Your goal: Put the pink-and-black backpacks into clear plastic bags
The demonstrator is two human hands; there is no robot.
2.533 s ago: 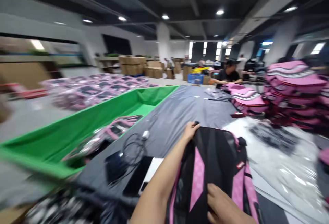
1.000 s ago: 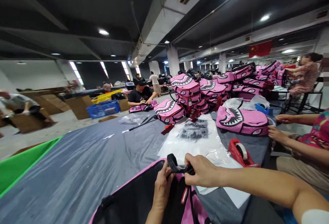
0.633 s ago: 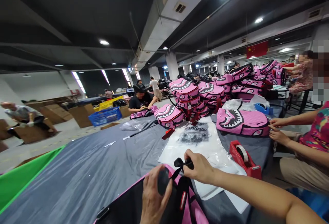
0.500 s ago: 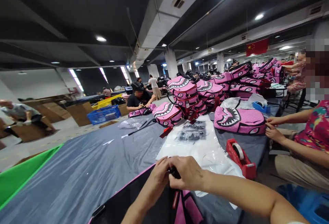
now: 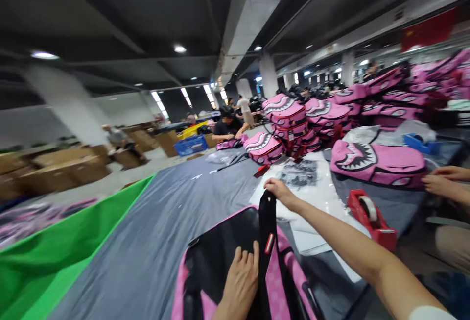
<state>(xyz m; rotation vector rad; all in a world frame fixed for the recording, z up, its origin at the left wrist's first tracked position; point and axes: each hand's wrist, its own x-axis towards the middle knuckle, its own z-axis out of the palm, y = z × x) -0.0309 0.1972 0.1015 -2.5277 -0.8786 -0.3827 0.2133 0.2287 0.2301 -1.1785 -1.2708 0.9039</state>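
A pink and black backpack [image 5: 223,241] lies in front of me on the grey-covered table, its black panel facing up. My right hand [image 5: 282,194] pinches the upper end of a black shoulder strap [image 5: 268,217] and holds it raised above the bag. On the strap is a small red and white label [image 5: 269,243]. Holding nothing, my left hand [image 5: 240,276] rests on or just above the black panel beside the strap, its fingers apart and the index finger stretched out. The lower part of the bag runs out of view.
White plastic bags [image 5: 304,178] lie beyond my right hand, beside a red tape dispenser [image 5: 372,219]. A co-worker's hands [image 5: 446,181] touch a pink shark-face backpack [image 5: 378,163] at right. More such backpacks [image 5: 290,119] are piled behind. Green cloth [image 5: 84,246] borders the table's left.
My hands, together at the strap before, have separated. The right lifts the strap end up; the left has dropped onto the panel area. The view has swung left, and more of the backpack shows.
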